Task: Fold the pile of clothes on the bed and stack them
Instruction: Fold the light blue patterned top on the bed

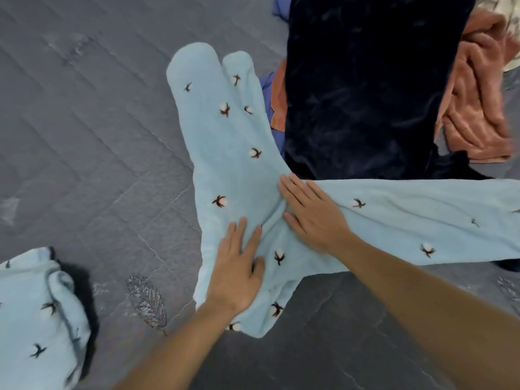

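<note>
Grey quilted bedding [84, 130] covers the bed and fills the left half of the view. At the lower left corner lies a light-blue fleece garment [33, 313], bunched, printed with small dark-and-white cotton-flower motifs. Just right of it, a silvery leaf print [147, 301] marks the bedding.

At centre, light-blue fleece trousers [239, 153] with the same motif lie on the bedding. Both legs lie side by side and extend away from the person; another section extends to the right edge of the view.

The left hand [239, 266] rests palm down on the trousers near the fold, fingers straight and slightly spread, gripping nothing. The right hand [312, 212] lies flat just beside it, fingers extended and together, pressing the fabric at the crease. The two hands are close but apart.

Beyond the right hand, a dark navy velvet garment [365, 85] lies spread flat; the right-hand section of the trousers overlaps its near edge. Right of it lies a crumpled salmon-pink fleece item [478, 108], partly under the navy garment.
</note>
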The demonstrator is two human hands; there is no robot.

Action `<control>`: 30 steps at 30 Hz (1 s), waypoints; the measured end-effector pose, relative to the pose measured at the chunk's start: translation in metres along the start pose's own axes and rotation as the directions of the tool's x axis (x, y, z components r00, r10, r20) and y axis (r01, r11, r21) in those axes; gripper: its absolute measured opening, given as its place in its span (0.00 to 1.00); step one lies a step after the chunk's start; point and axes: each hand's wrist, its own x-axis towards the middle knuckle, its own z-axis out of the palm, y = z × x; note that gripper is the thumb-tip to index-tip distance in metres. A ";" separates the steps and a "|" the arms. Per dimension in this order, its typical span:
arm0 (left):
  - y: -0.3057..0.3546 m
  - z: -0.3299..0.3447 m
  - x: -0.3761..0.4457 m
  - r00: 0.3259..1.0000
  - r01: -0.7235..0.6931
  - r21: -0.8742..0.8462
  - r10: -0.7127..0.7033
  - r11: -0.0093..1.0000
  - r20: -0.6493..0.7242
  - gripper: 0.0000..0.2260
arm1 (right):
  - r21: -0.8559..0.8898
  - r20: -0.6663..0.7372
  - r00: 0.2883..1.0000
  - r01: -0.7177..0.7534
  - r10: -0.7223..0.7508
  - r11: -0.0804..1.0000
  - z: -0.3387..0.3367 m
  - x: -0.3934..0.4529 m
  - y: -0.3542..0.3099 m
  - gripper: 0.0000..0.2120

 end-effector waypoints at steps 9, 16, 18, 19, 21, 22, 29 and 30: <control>0.049 0.046 -0.014 0.949 0.188 -0.161 -0.221 0.969 -0.223 0.29 | 0.063 -0.030 0.998 -0.061 0.063 0.996 -0.001 0.014 0.000 0.30; -0.004 -0.037 0.051 0.940 -0.078 -0.123 0.032 0.989 -0.338 0.28 | 0.341 -0.152 0.986 -0.012 0.068 0.940 -0.054 0.112 -0.030 0.29; -0.026 -0.070 0.091 0.945 -0.097 -0.105 0.058 0.990 -0.323 0.28 | 0.414 -0.108 0.987 -0.062 0.116 0.908 -0.063 0.143 -0.038 0.30; -0.037 -0.089 0.112 0.941 -0.117 -0.091 0.082 0.989 -0.328 0.28 | 0.457 -0.085 0.982 -0.110 0.166 0.883 -0.066 0.158 -0.042 0.30; -0.056 -0.127 0.157 0.924 -0.177 -0.025 0.158 0.984 -0.350 0.27 | 0.557 -0.035 0.955 -0.226 0.295 0.799 -0.071 0.189 -0.045 0.30; -0.063 -0.147 0.180 0.917 -0.201 0.012 0.193 0.980 -0.349 0.26 | 0.603 -0.021 0.934 -0.274 0.358 0.749 -0.072 0.203 -0.044 0.29; -0.058 -0.239 0.316 0.903 -0.379 0.348 0.425 0.857 -0.062 0.20 | 0.704 0.114 0.826 -0.459 0.552 0.542 -0.072 0.265 -0.024 0.16; -0.053 -0.245 0.327 0.902 -0.391 0.397 0.431 0.830 -0.012 0.20 | 0.696 0.132 0.820 -0.477 0.558 0.536 -0.070 0.267 -0.020 0.11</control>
